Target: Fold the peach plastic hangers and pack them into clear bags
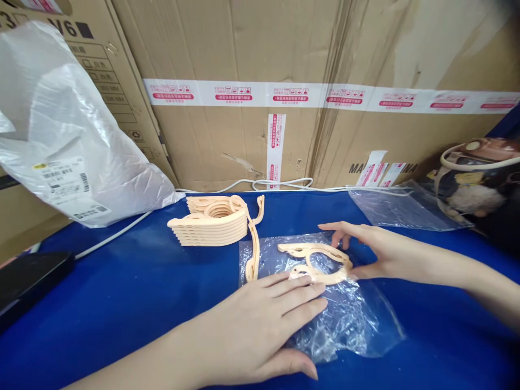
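Your left hand (260,325) lies flat and open, pressing the clear plastic bag (341,314) onto the blue table (122,303). Your right hand (374,252) pinches the peach plastic hanger piece (320,262) on the bag, near the table's middle. A stack of hanger pieces (213,222) sits behind.

bag (345,319): clear glossy plastic, crinkled; hanger (320,262): matt peach plastic; tbl cover (122,292): smooth blue; boxes (325,49): rough cardboard

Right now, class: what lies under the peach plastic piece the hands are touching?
A clear plastic bag lies under the peach plastic piece, on the blue table. The left hand covers part of the bag.
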Motion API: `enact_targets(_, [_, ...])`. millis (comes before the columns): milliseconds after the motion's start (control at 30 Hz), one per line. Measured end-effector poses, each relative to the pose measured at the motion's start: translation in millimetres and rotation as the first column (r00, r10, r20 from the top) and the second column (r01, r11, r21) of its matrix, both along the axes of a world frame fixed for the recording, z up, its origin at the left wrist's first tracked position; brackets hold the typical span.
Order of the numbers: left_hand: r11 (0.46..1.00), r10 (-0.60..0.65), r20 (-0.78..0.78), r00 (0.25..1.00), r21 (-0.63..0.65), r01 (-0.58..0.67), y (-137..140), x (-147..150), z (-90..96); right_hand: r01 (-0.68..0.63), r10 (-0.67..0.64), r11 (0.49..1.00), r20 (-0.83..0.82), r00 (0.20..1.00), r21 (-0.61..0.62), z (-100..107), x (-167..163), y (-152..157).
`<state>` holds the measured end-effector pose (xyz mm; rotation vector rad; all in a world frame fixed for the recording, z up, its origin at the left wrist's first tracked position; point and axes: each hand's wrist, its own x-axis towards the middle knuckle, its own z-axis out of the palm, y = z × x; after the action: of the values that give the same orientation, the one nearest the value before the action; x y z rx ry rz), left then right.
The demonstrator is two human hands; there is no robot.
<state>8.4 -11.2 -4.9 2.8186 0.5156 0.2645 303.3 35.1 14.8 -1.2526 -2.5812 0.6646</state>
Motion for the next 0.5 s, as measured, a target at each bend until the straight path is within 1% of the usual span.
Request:
enact_targets(100, [1.0,-0.005,-0.004,1.0,0.022,0.005,0,1,1.2,-0.017,0.022,0.999,-0.137,0.99,0.037,-11,-16,0])
enact_targets(267, [0.998,-0.019,0.016,1.0,0.066,0.018,-1,2,0.0,0.059,-0.036,0.995,-0.266,0.963,0.078,-25,-37,-6])
enact_targets(367, [0.991,-0.015,0.0,1.0,0.137,0.014,-3,2,-3.8,0.055,-0.041,0.998,-0.295,0.955,0.039,-26,-37,-7])
enact_targets(433, [0.981,0.042,-0.008,0.999,0.192,-0.04,-5,3,-6.5,0.037,-0.036,0.999,-0.303,0.952,-0.003,-24,-35,-5])
enact_targets(500, [0.973,0.109,-0.004,0.994,0.205,-0.106,-6,3,-8.3,0.032,-0.042,0.999,-0.314,0.948,-0.038,-23,-33,-2])
